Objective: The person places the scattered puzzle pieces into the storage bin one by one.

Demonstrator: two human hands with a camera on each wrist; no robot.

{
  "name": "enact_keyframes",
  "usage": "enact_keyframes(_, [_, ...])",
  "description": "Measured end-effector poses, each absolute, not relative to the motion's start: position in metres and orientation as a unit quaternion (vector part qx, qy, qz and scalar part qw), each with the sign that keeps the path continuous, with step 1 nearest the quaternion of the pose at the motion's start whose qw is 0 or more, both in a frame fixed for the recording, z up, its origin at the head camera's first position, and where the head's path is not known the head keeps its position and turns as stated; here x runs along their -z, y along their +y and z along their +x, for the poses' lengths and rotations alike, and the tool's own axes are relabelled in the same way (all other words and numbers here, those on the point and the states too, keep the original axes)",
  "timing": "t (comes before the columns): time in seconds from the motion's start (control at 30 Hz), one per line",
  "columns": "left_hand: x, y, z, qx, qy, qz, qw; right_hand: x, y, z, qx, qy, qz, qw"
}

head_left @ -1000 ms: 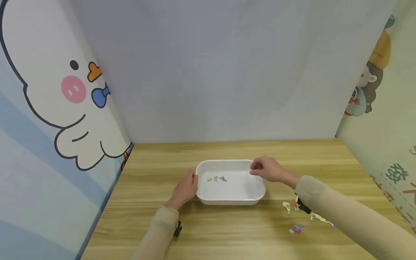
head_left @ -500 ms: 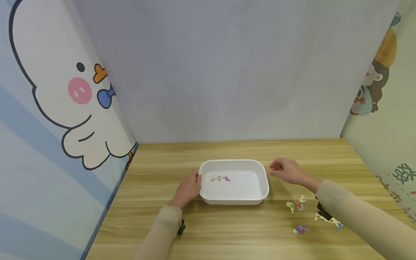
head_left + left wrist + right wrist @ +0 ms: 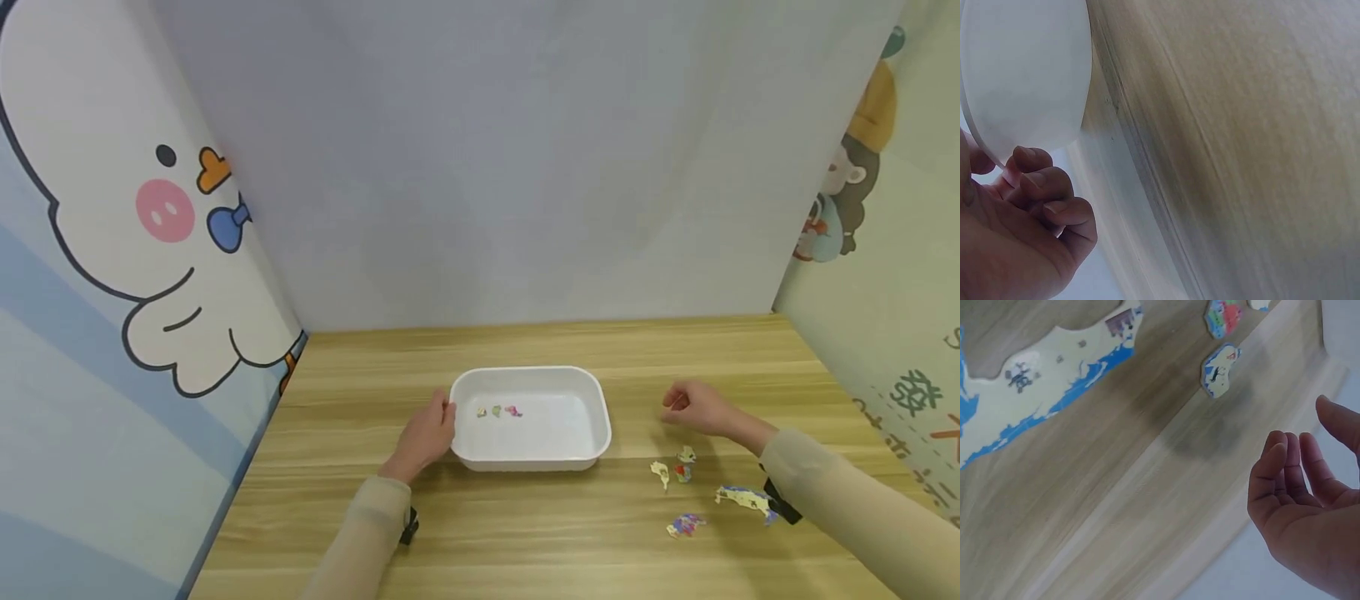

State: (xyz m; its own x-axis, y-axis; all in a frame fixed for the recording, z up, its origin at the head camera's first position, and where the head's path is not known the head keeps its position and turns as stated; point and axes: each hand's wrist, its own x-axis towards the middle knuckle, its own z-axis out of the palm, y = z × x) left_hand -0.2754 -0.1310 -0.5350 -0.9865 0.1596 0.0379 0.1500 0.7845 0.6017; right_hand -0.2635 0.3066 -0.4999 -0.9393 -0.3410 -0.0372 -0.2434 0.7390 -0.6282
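Note:
My left hand (image 3: pixel 426 437) grips the left rim of a white rectangular tray (image 3: pixel 562 433), thumb on one side and curled fingers on the other in the left wrist view. Three small coloured pieces (image 3: pixel 513 411) lie in a row inside the tray, toward its left. To the right of the tray, my right hand (image 3: pixel 703 408) hovers over the table with loosely bent fingers and nothing between them. Beneath and nearer me lie several flat printed pieces, like map puzzle pieces: a long cream-and-blue one (image 3: pixel 1054 372), a small cream one (image 3: pixel 1219 372), a red-and-green one (image 3: pixel 1224 317) and a purple-blue one (image 3: pixel 686 524).
The wood-grain table (image 3: pixel 525 533) ends at a plain grey-white backdrop (image 3: pixel 510 183). A cartoon-printed panel (image 3: pixel 90 250) stands on the left, and another printed panel (image 3: pixel 900 317) on the right. Each wrist wears a black strap mount (image 3: pixel 782 504).
My right hand has moved off the tray's right end, rightward toward the loose pieces. The left hand keeps hold of the tray rim, and the pieces in the tray stay put.

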Motion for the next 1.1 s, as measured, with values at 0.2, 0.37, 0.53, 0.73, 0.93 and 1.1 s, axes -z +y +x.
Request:
enact_keyframes(0.2, [0.535,-0.132,-0.275,-0.323,0.943,0.081,0.011,0.509,0.323,-0.258,0.284,0.942,-0.157,0.086])
enact_keyframes(0.37, [0.535,-0.133,-0.274,-0.322,0.943,0.084,0.007,0.511,0.329,-0.246,0.245,0.951,-0.140,0.128])
enact_keyframes(0.53, [0.535,-0.132,-0.274,-0.318,0.944,0.083,0.010,0.511,0.331,-0.240,0.250,0.947,-0.127,0.158])
enact_keyframes(0.73, [0.533,-0.132,-0.275,-0.326,0.942,0.084,0.009,0.515,0.328,-0.242,0.254,0.946,-0.140,0.145])
enact_keyframes(0.93, [0.532,-0.133,-0.275,-0.326,0.942,0.082,0.013,0.517,0.326,-0.242,0.254,0.947,-0.137,0.143])
enact_keyframes(1.1, [0.534,-0.132,-0.274,-0.324,0.943,0.078,0.018,0.516,0.324,-0.238,0.257,0.944,-0.151,0.140])
